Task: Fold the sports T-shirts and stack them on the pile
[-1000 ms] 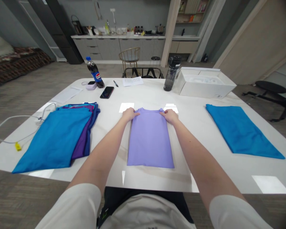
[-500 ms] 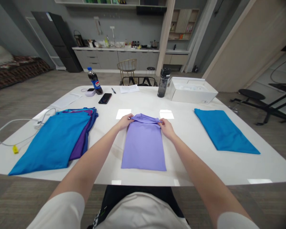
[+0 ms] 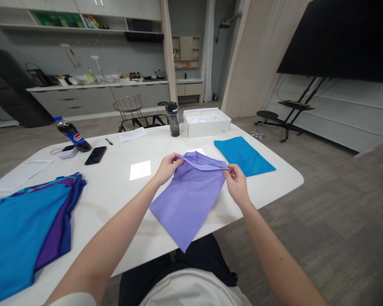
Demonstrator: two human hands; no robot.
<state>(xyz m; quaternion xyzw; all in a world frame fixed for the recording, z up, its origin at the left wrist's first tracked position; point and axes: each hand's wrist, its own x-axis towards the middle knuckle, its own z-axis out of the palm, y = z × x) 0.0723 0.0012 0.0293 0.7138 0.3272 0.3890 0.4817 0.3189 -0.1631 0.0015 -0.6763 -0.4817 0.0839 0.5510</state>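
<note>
A lavender folded garment, probably a shirt, stretches between my two hands by its far edge, where a collar-like band shows. My left hand pinches the far left corner. At the far right corner, my right hand grips the cloth between thumb and fingers. The garment's lower corner hangs past the table's front edge. Just beyond my right hand lies a folded blue garment, flat on the table. Over to the left, a pile of folded garments has a blue one on top, with purple and navy layers beneath.
The white table also bears a cola bottle, a phone, a pen, papers, a dark water bottle and a white box. A chair stands behind the table.
My view has turned right. Both hands have carried the lavender garment rightward, towards the single blue one, and it now slants with a corner over the table edge.
</note>
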